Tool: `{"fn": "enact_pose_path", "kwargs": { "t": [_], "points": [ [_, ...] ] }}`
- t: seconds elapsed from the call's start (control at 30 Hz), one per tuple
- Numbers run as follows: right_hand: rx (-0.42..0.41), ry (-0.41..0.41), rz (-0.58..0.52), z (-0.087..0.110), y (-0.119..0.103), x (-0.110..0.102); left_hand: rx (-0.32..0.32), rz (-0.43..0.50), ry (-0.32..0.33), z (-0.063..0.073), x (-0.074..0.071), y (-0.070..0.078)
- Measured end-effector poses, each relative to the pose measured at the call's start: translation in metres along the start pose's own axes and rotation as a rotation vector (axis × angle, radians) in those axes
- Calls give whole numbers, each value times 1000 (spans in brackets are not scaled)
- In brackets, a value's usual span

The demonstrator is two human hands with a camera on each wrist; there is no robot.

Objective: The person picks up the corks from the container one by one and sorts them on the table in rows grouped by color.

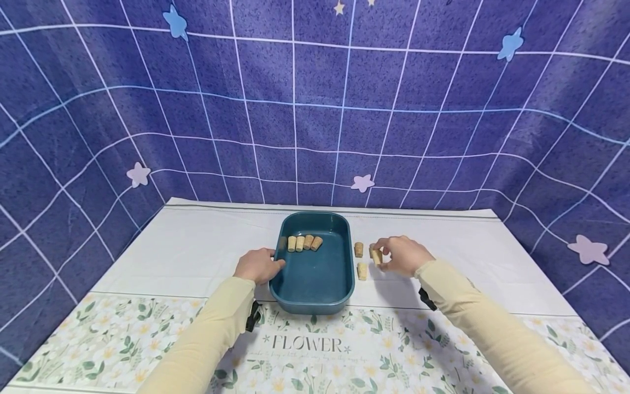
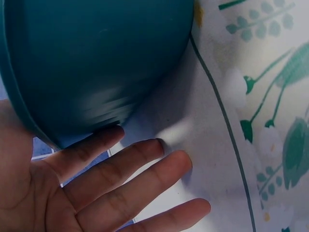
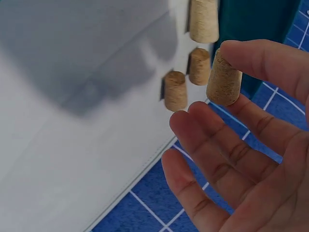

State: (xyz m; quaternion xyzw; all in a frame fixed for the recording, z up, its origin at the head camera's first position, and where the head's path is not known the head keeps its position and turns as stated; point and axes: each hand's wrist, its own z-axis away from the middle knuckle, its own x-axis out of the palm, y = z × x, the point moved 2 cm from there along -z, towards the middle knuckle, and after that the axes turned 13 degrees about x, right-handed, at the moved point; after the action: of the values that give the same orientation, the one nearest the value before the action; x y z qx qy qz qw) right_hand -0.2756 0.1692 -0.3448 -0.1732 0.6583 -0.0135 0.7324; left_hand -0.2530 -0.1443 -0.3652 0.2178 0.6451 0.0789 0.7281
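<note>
While a person's left hand (image 1: 259, 266) is gripping the left side of a dark teal tub (image 1: 312, 284), the right hand (image 1: 404, 256) is holding a small tan cork (image 3: 223, 82) just off the tub's right side. The left thumb is hooking over the rim, and the index finger is touching the outer wall; the other three fingers are spreading out, nearly straight, below it. On the right hand, the thumb and index finger are closing on the cork in a pinch, while the remaining fingers are extending loosely apart.

Inside the tub, four corks (image 1: 299, 243) are sitting close together in a short row toward the far left, the rightmost one leaning at a slant. Three loose corks (image 1: 359, 250) are resting on the desk (image 1: 197, 246) to the right of the tub: two are lying near its wall, one farther from the person than the other, and the third is showing just behind the pinched cork.

Pale yellow sleeves (image 1: 216, 323) are covering both arms. A floral strip (image 1: 147, 328) printed with the word "FLOWER" is running along the desk's near side, and a blue-purple backdrop (image 1: 320, 76) with grid lines and stars is hanging behind.
</note>
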Motion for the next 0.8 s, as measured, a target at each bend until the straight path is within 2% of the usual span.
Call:
{"fn": "enact_pose_path", "kwargs": {
  "t": [0.4,0.8],
  "points": [
    [23,-22,-4,3,9,18,6,-14,-4,0,-1,0],
    [53,-19,4,5,11,27,11,-2,13,1,0,0]
  ]
}}
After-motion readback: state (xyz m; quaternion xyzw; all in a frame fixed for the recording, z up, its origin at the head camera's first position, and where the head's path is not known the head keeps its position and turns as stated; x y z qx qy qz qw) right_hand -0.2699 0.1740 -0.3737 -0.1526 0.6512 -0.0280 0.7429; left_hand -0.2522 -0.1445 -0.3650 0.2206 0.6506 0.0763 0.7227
